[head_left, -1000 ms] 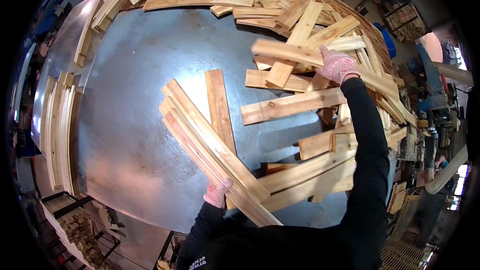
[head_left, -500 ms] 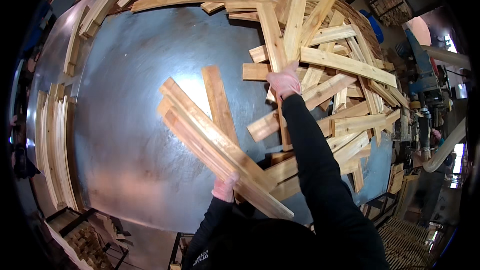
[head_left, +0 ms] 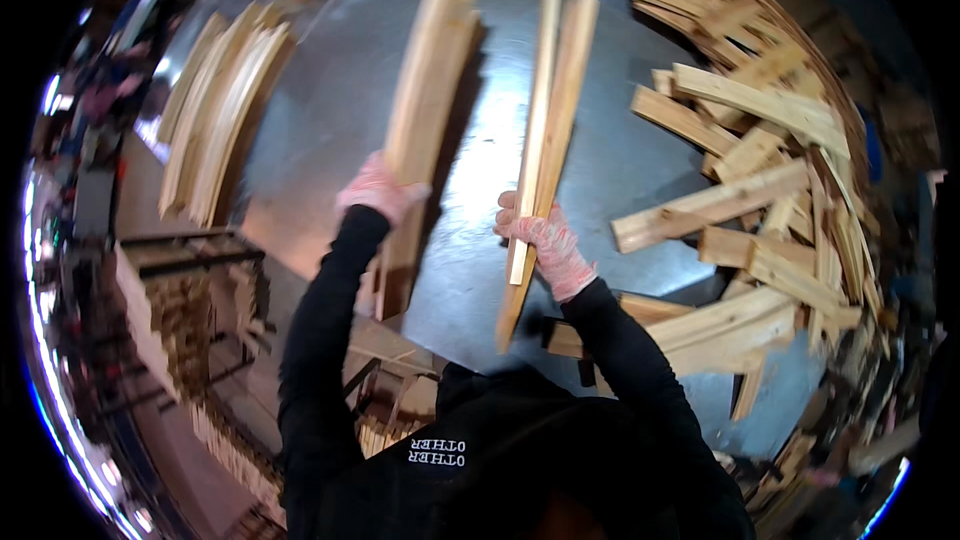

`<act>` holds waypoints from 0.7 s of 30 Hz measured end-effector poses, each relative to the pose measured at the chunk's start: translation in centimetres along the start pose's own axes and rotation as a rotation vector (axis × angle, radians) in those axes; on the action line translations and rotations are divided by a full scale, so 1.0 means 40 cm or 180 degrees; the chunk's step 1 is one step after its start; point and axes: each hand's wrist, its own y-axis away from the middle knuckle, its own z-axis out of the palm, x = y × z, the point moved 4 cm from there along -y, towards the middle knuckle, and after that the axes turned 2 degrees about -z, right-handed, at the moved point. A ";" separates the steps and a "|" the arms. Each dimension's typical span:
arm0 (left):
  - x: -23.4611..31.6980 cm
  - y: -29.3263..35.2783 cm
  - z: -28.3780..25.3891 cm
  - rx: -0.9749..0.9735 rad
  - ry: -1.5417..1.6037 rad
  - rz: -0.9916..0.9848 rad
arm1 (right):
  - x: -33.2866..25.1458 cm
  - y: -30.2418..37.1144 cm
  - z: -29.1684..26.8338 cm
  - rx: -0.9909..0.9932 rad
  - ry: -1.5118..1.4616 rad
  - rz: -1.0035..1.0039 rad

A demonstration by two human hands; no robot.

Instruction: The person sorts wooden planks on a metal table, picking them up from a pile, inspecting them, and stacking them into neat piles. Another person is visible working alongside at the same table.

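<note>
Gloved in pink, my left hand (head_left: pixel 380 192) is closed around a bundle of long wooden boards (head_left: pixel 425 80) at the left middle of the metal table. The boards stand on edge and lean slightly to the right at the far end. To the right of it, my right hand (head_left: pixel 548 248) grips two wooden boards (head_left: pixel 553 130), its fingers wrapped over the near part. These two touch near my hand and spread a little toward the far end.
A jumbled heap of boards (head_left: pixel 740 190) covers the right side of the grey metal table (head_left: pixel 320 110). A neat row of boards (head_left: pixel 220 120) lies at its left edge. Beyond the near left corner, a rack (head_left: pixel 185 320) holds stacked wood pieces.
The view has turned toward the left. My left hand has carried its boards leftward. My right hand has left the heap and now holds two boards drawn upright beside the bundle.
</note>
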 end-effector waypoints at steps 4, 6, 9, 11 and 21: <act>0.066 0.013 0.086 -0.0259 -0.0600 -0.0518 | 0.289 0.005 0.026 0.0386 -0.0357 0.0387; 0.046 0.000 0.114 -0.0263 -0.0598 -0.0489 | 0.364 0.014 0.050 0.0701 0.0820 0.0754; -0.036 -0.003 0.144 0.0014 0.0414 -0.0223 | 0.276 0.032 0.145 0.0112 0.2671 0.0995; -0.003 0.035 0.129 -0.0135 0.0546 -0.0105 | 0.302 -0.011 0.105 -0.0153 0.3475 0.0721; 0.024 0.070 0.145 0.0477 0.0089 0.0563 | 0.094 -0.193 0.088 -0.0563 0.2807 0.1918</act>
